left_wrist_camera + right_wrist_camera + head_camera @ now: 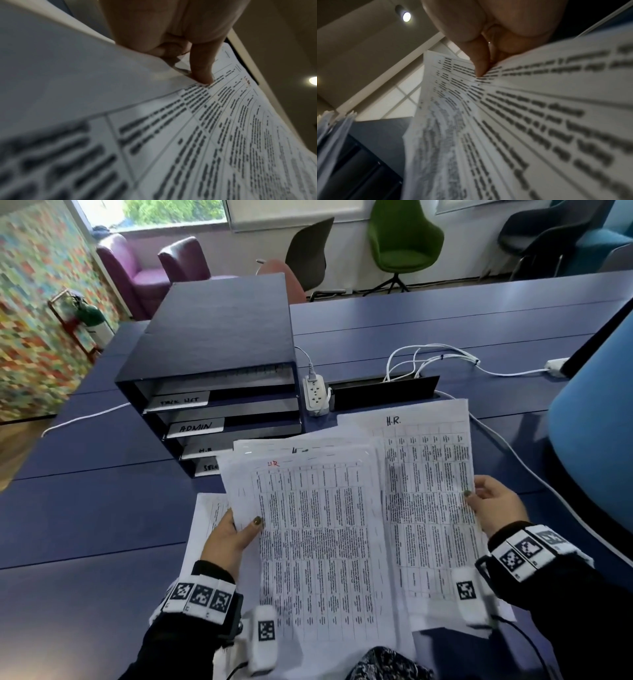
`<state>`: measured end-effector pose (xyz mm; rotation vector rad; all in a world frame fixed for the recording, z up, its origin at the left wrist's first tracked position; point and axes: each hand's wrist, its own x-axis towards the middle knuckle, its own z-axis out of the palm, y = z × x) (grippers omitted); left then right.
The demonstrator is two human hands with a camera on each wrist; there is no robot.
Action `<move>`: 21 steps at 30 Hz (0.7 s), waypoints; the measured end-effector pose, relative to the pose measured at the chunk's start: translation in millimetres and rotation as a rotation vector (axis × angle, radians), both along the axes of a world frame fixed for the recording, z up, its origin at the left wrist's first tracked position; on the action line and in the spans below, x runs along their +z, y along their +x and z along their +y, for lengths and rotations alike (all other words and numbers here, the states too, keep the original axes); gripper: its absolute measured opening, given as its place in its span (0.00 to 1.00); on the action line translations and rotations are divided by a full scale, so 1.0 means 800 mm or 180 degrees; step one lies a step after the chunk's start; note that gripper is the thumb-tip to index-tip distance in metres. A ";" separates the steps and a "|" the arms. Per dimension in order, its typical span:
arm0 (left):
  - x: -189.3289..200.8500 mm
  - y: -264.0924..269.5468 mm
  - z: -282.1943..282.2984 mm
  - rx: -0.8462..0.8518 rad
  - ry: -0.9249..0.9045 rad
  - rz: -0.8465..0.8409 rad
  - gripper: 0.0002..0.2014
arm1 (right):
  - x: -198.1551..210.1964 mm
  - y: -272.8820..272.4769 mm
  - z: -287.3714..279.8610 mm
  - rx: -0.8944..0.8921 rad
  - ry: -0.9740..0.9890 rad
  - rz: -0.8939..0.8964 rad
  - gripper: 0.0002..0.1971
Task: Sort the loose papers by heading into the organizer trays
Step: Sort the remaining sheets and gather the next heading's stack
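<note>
Both hands hold printed table sheets above the desk. My left hand (239,529) pinches the left edge of a fanned bundle (315,535) whose top sheet carries a red "H.R" heading; its thumb (202,70) lies on the print. My right hand (493,501) pinches the right edge of another sheet (428,494) headed "H.R." in black, thumb (481,65) on top. The dark blue organizer (212,344) stands behind, its trays labelled; "ADMIN" (196,426) is readable, the lower labels partly hidden by the papers. Another sheet (209,511) lies on the desk under the left hand.
A white power strip (315,394) with cables (431,361) sits right of the organizer, beside a cable slot in the blue desk (102,508). A blue chair back (596,446) rises at right. More chairs stand beyond the desk.
</note>
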<state>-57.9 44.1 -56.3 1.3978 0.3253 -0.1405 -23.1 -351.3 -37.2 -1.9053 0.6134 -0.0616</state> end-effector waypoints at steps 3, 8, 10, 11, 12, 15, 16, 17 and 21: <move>0.018 0.006 -0.012 -0.0113 -0.0242 -0.0180 0.28 | 0.006 -0.001 0.003 0.0126 0.0391 -0.0231 0.17; 0.043 0.022 -0.035 -0.0169 -0.0742 -0.0398 0.46 | 0.047 0.001 0.030 0.0572 0.0841 -0.0788 0.24; 0.055 0.030 -0.046 -0.0168 -0.0947 -0.0504 0.45 | 0.062 0.002 0.043 0.0868 0.0883 -0.0925 0.24; 0.061 0.033 -0.051 -0.0193 -0.0985 -0.0552 0.44 | 0.069 0.002 0.050 0.0987 0.0867 -0.0959 0.24; 0.066 0.036 -0.056 -0.0221 -0.1017 -0.0590 0.43 | 0.073 0.001 0.056 0.1072 0.0882 -0.0993 0.22; 0.077 0.043 -0.065 -0.0147 -0.1105 -0.0627 0.42 | 0.080 0.000 0.072 0.1099 0.1083 -0.1065 0.12; 0.078 0.045 -0.066 -0.0040 -0.1092 -0.0644 0.42 | 0.080 -0.001 0.074 0.1081 0.1156 -0.1053 0.04; 0.080 0.047 -0.066 0.0088 -0.1054 -0.0688 0.42 | 0.076 -0.001 0.072 0.1065 0.1160 -0.1011 0.12; 0.087 0.055 -0.066 0.0529 -0.0993 -0.0880 0.29 | 0.057 -0.002 0.058 0.1106 0.0949 -0.0514 0.39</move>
